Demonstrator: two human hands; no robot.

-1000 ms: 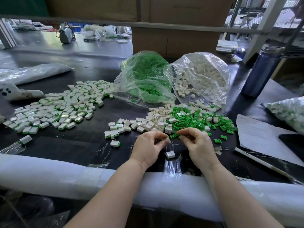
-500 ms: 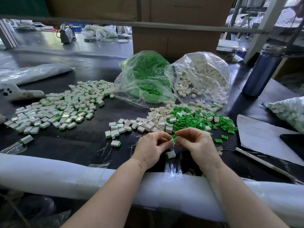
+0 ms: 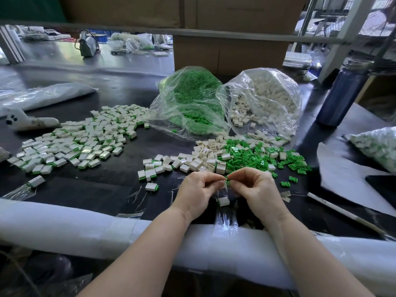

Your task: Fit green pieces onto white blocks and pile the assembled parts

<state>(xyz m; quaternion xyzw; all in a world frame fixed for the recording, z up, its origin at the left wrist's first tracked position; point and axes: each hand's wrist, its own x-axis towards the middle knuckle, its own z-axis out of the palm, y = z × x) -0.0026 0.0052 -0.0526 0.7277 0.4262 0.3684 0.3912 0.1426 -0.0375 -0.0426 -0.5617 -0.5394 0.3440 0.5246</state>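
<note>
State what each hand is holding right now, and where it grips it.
The right hand pinches a small green piece at its right end with its fingertips. The left hand meets it there, fingers curled; what it holds is hidden.

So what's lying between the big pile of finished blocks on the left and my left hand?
In the head view, a small cluster of assembled blocks and one lone assembled block on dark tabletop, before the left hand.

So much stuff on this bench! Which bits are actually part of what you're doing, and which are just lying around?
Part of the job:
- left hand and right hand, pinching a green piece
- loose green pieces
- loose white blocks
- bag of green pieces
- bag of white blocks
- pile of assembled parts

Just lying about:
- blue bottle
- sheet of paper
- cardboard box
</note>
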